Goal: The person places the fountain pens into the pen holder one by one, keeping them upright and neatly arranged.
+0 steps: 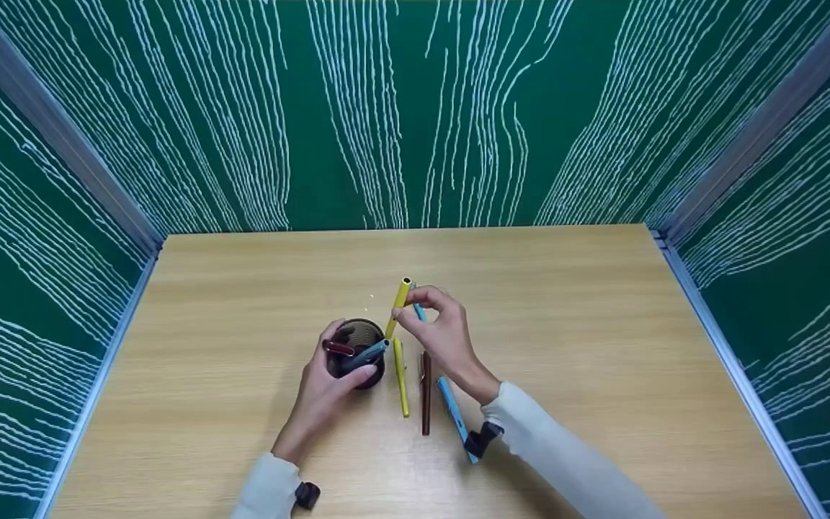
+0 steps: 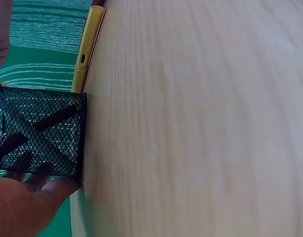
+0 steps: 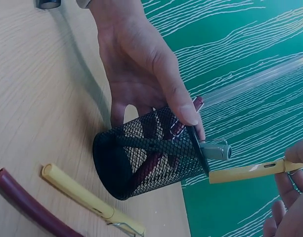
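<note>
My left hand (image 1: 320, 395) grips a black mesh pen cup (image 3: 109, 170) that stands upright on the table, fingers around its far side and thumb at the near rim. Inside lean a dark red pen (image 1: 339, 348) and a grey-blue pen (image 3: 214, 150), crossing each other behind the mesh. A yellow pen (image 1: 399, 301) is pinched between thumb and fingertips of my right hand (image 1: 445, 335), just right of the cup. It slants upward, its lower end right at the cup's rim in the right wrist view. Part of a light blue pen (image 1: 419, 311) shows behind the right hand.
Right of the cup lie a second yellow pen (image 1: 401, 378), a dark red-brown pen (image 1: 426, 395) and a light blue pen (image 1: 453, 411), partly beneath the right wrist in the head view. Green walls with white lines (image 1: 472, 144) border the wooden table (image 1: 566, 288).
</note>
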A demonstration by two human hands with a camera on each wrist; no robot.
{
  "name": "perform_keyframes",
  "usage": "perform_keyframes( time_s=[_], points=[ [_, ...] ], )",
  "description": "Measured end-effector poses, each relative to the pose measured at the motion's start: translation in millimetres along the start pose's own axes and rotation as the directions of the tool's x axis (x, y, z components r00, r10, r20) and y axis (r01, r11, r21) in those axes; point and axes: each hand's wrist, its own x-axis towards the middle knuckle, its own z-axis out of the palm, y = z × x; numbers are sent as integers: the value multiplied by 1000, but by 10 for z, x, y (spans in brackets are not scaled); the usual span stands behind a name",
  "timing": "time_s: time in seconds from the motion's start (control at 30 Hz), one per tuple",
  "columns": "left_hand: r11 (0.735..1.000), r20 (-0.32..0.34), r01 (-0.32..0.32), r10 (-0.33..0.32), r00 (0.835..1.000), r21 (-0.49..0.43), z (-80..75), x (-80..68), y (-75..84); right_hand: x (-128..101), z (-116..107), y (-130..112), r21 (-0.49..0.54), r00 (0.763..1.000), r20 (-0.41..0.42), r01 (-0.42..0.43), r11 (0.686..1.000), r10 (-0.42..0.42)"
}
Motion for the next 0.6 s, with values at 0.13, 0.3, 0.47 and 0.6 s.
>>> perform_keyframes(
  time_s=[0.13, 0.3, 0.47, 0.6],
  points=[
    [1000, 1, 5, -5, 1000, 5, 0, 0, -4, 3, 16, -4, -4, 1000, 1, -8, 1000, 8],
    [1000, -2, 8, -8, 1000, -3, 2, -3, 7, -1, 34, -1, 3, 1000, 8, -3, 1000, 3],
    [1000, 5, 4, -4, 1000, -12, 1, -3, 9, -2, 38, 6, 10, 1000, 7, 0, 1000, 0],
    [1000, 8, 2, -1, 1000, -21, 1, 0, 1, -13, 46, 11, 17, 1000, 10, -11, 1000, 10]
  ],
)
